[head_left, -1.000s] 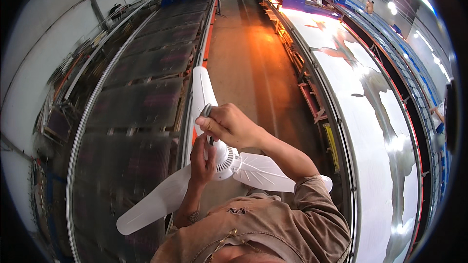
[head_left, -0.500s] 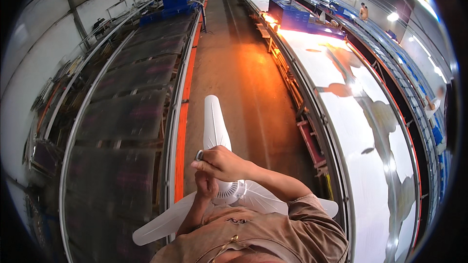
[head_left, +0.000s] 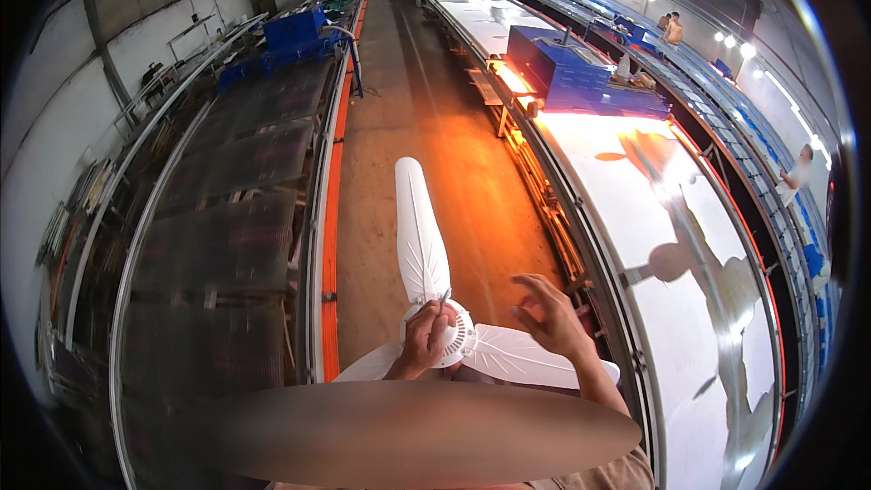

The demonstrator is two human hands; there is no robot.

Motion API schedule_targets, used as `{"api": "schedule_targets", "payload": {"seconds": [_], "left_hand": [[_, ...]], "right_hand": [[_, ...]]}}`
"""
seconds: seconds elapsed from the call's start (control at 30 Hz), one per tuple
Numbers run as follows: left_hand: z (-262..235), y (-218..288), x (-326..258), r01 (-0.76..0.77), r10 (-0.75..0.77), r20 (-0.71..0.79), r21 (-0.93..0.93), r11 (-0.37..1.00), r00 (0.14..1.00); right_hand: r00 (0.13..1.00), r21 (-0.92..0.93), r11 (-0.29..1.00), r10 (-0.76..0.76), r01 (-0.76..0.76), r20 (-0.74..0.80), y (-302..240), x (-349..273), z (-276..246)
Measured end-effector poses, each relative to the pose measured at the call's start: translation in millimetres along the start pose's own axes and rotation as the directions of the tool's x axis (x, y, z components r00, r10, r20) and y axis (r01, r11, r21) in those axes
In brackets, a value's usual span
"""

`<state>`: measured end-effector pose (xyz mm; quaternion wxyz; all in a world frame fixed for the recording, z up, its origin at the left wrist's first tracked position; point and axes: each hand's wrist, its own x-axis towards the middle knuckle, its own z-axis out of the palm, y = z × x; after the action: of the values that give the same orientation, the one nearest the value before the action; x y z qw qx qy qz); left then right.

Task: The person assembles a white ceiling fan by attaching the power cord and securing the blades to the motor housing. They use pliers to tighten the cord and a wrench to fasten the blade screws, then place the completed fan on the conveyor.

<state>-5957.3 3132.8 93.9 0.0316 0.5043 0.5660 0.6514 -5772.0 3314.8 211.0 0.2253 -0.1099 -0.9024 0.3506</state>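
A white three-bladed fan (head_left: 423, 245) is in front of me, its slotted round hub (head_left: 461, 336) at chest height. One blade points away along the aisle, one runs right under my right hand, and the third goes left, partly hidden. My left hand (head_left: 426, 340) is closed at the hub's left side. A small grey metal-looking piece (head_left: 445, 296) sticks up from its fingers; its kind is unclear. Off to the right, my right hand (head_left: 552, 316) is raised over the right blade, fingers apart and curved, holding nothing. A blurred patch covers the lower edge.
Long tables flank the aisle (head_left: 381, 127): dark panels (head_left: 227, 245) left, a white-topped table (head_left: 653, 308) right. A blue box-shaped machine (head_left: 572, 77) glows orange above the right table. Another blue machine (head_left: 295, 32) stands at the far left. People are at work farther off.
My hands were together over the fan's hub; now they are apart. The right hand has opened and moved right. The left remains closed, beside the hub. The view has shifted.
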Motion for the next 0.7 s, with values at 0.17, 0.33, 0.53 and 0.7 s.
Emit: {"api": "schedule_targets", "payload": {"seconds": [0.17, 0.33, 0.53, 0.7], "left_hand": [[-6.9, -143.6, 133.4, 0.138, -0.148, -0.101, -0.099, 0.985, 0.984], [-28.3, -243.0, 277.4, 0.167, -0.172, -0.16, -0.045, 0.985, 0.972], [-68.7, -381.9, 449.4, 0.15, -0.149, -0.331, -0.022, 0.988, 0.932], [-107.6, -508.0, 595.8, 0.11, -0.093, -0.343, 0.031, 0.993, 0.935]], "right_hand": [[0.914, -0.102, 0.921, 0.35, -0.376, -0.204, 161.2, 102.5, 16.2], [0.919, -0.251, 0.888, 0.395, -0.385, -0.011, 285.4, 285.5, 48.8], [0.846, -0.03, 0.992, 0.121, -0.124, 0.519, 380.2, 528.9, 110.1], [0.727, -0.08, 0.985, 0.168, -0.154, 0.665, 470.1, 700.5, 137.7]]}}
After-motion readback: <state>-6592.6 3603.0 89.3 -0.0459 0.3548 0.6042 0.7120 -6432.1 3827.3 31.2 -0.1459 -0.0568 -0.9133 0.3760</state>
